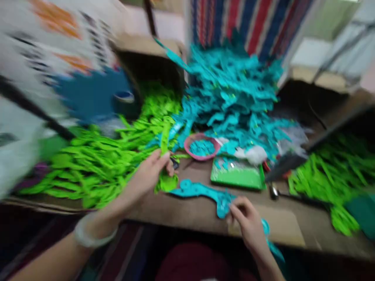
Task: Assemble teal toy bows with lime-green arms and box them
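Note:
My left hand [155,166] is closed on a flat bright green plastic piece [165,134], which sticks up above the fingers; its wider lower end hangs below them. A turquoise plastic piece [199,189], long and curved, lies on the table between my hands. My right hand [246,218] pinches the wider right end of this piece between thumb and fingers. Another turquoise piece [265,227] shows partly behind my right wrist. Beyond my hands stands a pink bowl [201,158] with small turquoise bits in it. The picture is blurred.
Green pieces [108,164] are heaped at the left, turquoise pieces [231,89] at the back, more green pieces [316,179] at the right. A green tray [237,178] and a dark-handled hammer-like tool [293,196] lie on the brown table [187,210], near its front edge.

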The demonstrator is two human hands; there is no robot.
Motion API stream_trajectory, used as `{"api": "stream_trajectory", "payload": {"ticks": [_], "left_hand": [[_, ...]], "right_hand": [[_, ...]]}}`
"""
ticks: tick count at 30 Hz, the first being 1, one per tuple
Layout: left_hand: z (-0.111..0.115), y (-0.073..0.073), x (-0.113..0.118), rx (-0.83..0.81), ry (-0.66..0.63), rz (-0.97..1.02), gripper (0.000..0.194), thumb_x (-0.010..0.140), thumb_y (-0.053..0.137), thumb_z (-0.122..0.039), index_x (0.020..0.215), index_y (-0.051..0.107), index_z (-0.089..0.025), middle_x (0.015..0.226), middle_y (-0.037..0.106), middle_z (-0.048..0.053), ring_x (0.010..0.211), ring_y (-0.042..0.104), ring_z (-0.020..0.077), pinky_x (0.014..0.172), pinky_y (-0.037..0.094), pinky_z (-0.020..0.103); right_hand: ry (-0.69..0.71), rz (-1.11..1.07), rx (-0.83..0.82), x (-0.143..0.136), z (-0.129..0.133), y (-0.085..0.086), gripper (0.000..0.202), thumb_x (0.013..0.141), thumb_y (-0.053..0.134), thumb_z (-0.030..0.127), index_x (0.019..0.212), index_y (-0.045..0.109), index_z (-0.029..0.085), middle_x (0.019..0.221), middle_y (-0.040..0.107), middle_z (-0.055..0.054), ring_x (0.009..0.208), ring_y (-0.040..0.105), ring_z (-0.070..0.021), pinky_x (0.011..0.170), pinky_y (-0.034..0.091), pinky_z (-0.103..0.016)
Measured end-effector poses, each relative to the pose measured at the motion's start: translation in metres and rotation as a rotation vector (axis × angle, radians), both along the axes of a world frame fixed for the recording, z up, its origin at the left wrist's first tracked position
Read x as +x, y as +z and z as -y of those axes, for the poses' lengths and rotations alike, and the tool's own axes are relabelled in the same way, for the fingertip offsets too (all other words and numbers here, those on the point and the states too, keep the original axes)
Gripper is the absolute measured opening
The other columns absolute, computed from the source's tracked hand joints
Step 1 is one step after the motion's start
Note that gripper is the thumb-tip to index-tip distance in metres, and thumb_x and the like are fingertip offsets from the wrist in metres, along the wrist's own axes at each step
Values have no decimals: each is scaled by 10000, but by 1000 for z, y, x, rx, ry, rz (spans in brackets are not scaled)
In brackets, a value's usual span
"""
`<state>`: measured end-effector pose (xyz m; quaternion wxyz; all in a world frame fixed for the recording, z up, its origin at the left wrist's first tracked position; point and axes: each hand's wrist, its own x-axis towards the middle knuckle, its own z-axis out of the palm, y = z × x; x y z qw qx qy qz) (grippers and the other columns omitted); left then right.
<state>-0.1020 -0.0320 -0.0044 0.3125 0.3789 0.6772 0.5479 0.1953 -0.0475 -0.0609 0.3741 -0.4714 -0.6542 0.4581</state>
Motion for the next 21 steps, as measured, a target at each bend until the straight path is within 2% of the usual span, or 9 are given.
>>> {"api": "stream_trajectory", "payload": {"ticks": [2, 3, 6, 8, 11, 15, 17, 19, 21], "left_hand": [[31, -17, 64, -97, -312, 92, 363, 876, 614, -545, 1003, 627, -206, 563, 535, -69, 528, 531, 141, 637, 530, 297], [45, -21, 89, -130, -428, 105, 379, 842, 659, -531, 1037, 634, -206, 601, 564, -60, 554, 547, 143, 625, 515, 284], [66, -30, 135, -61, -543, 81, 334, 792, 719, -437, 1022, 674, -198, 834, 697, 11, 745, 637, 170, 704, 510, 273], [67, -35, 145, -25, -546, 93, 273, 813, 703, -417, 967, 687, -192, 810, 698, 10, 691, 622, 153, 651, 489, 256], [63, -39, 148, -13, -531, 136, 247, 835, 696, -426, 899, 680, -188, 595, 579, -48, 492, 485, 101, 504, 395, 228], [71, -39, 150, -100, -538, 326, 259, 825, 736, -425, 882, 660, -184, 522, 492, -74, 491, 437, 85, 515, 379, 211], [79, -38, 153, -202, -564, 538, 287, 805, 765, -387, 984, 673, -182, 619, 563, -49, 576, 507, 97, 592, 440, 222], [87, -40, 156, -282, -606, 715, 393, 796, 776, -365, 1131, 672, -189, 805, 657, 4, 727, 600, 132, 724, 504, 268], [93, -45, 159, -279, -626, 715, 448, 824, 752, -408, 1211, 661, -202, 969, 694, 48, 899, 641, 183, 862, 515, 324]], "right_hand": [[30, -252, -216, 4, 9, 9, 317, 802, 704, 539, 739, 634, 236, 563, 600, 22, 500, 614, -159, 568, 573, -321], [47, -338, -282, 1, 9, 11, 325, 767, 751, 522, 736, 637, 219, 581, 608, 27, 474, 592, -131, 523, 543, -282], [43, -501, -371, -6, 10, 10, 310, 731, 802, 476, 747, 673, 194, 575, 596, 42, 427, 542, -87, 438, 460, -215], [12, -527, -348, -4, 16, 9, 271, 762, 781, 452, 766, 699, 193, 564, 587, 44, 426, 538, -84, 425, 438, -206], [24, -471, -258, 7, 27, 8, 199, 824, 720, 395, 841, 734, 196, 622, 606, 34, 423, 523, -78, 403, 388, -209], [-2, -248, -14, 26, 32, 7, 103, 851, 688, 292, 823, 710, 196, 732, 632, 10, 570, 550, -90, 531, 416, -230], [-34, -168, 48, 36, 33, 8, 112, 864, 671, 274, 787, 663, 193, 735, 615, 7, 662, 554, -108, 604, 424, -237], [-37, -193, 0, 44, 34, 11, 146, 886, 641, 303, 790, 619, 195, 711, 577, 20, 652, 523, -106, 603, 414, -236], [0, -283, -85, 46, 37, 12, 198, 888, 640, 361, 792, 584, 198, 703, 561, 28, 626, 511, -101, 587, 421, -232]]}}
